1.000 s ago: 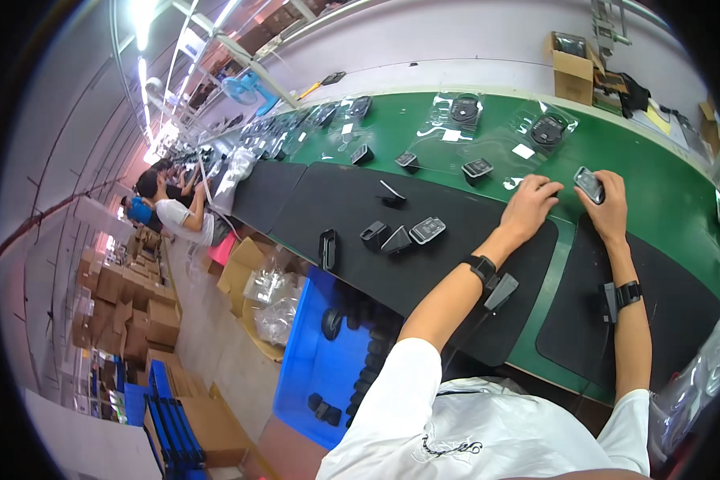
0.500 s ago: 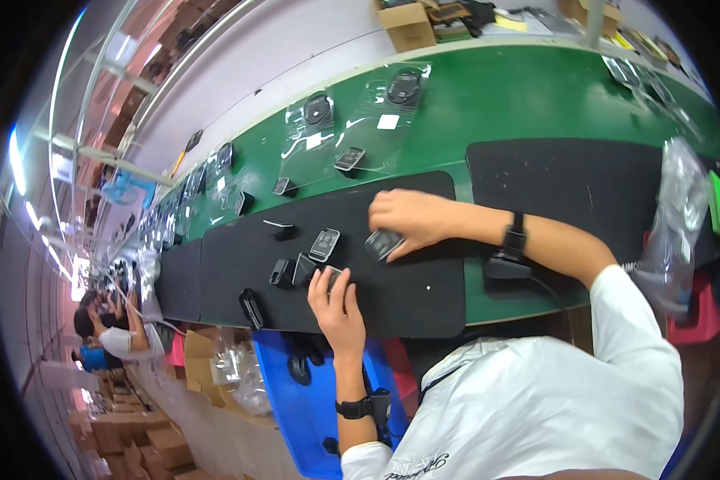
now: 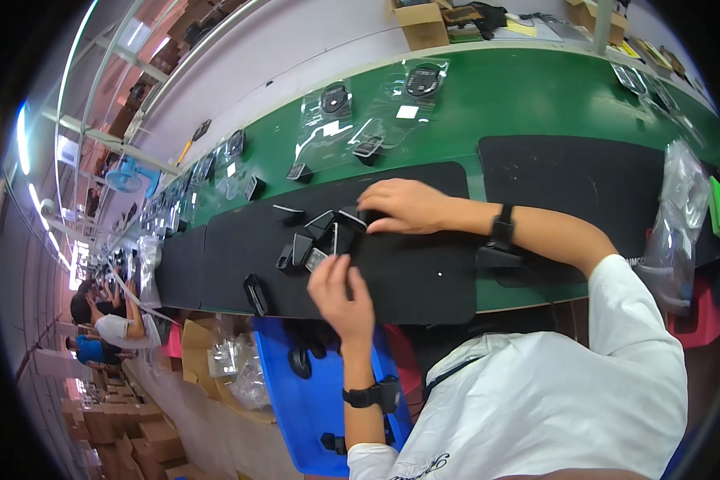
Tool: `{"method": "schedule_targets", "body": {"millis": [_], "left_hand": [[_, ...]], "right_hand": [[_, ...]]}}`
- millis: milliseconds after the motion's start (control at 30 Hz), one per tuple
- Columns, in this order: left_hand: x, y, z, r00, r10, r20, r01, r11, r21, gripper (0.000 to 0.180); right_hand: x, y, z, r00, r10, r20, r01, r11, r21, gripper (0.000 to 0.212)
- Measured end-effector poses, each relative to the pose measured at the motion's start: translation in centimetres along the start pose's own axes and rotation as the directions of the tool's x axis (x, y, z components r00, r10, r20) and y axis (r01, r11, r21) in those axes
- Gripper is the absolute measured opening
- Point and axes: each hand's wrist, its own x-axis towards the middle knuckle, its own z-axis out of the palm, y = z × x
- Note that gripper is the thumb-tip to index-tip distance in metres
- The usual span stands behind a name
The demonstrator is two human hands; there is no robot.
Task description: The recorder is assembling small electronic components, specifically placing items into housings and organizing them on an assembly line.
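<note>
My right hand (image 3: pixel 406 206) reaches over the black mat, thumb and fingers bent around the edge of a small black block-shaped device (image 3: pixel 352 221) with a pale rim. In front of it, my left hand (image 3: pixel 342 302) is loosely curved, fingers apart. Its fingertips are at a small device with a light printed face (image 3: pixel 316 258) and just below an upright black block (image 3: pixel 343 238); whether they touch is unclear. More such blocks cluster to the left, among them a black block (image 3: pixel 302 249) and a smaller block (image 3: pixel 285 257).
A black mat (image 3: pixel 424 288) lies on the green table (image 3: pixel 528 92). Clear bags with round black parts (image 3: pixel 335 98) lie along the back. A blue bin (image 3: pixel 284 400) sits below the front edge, beside a cardboard box (image 3: pixel 200 352). Crumpled plastic bags (image 3: pixel 680 208) lie at the right.
My right hand has moved left and slightly up with its dark block to the cluster. My left hand has shifted slightly right. The blocks in the middle now sit closer together.
</note>
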Motion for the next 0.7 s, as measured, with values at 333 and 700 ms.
{"method": "schedule_targets", "body": {"millis": [333,700], "left_hand": [[7.1,0.9,12.8,0.933,-0.047,0.356,0.065,0.997,-0.038,0.056],[11.1,0.3,18.8,0.939,-0.242,0.244,0.168,0.943,0.286,0.072]], "right_hand": [[-5.2,3.8,-5.1,0.855,0.472,-0.218,-0.491,0.87,-0.044,0.026],[-6.2,4.8,-7.0,0.85,0.401,-0.342,-0.467,0.873,-0.138,0.02]]}}
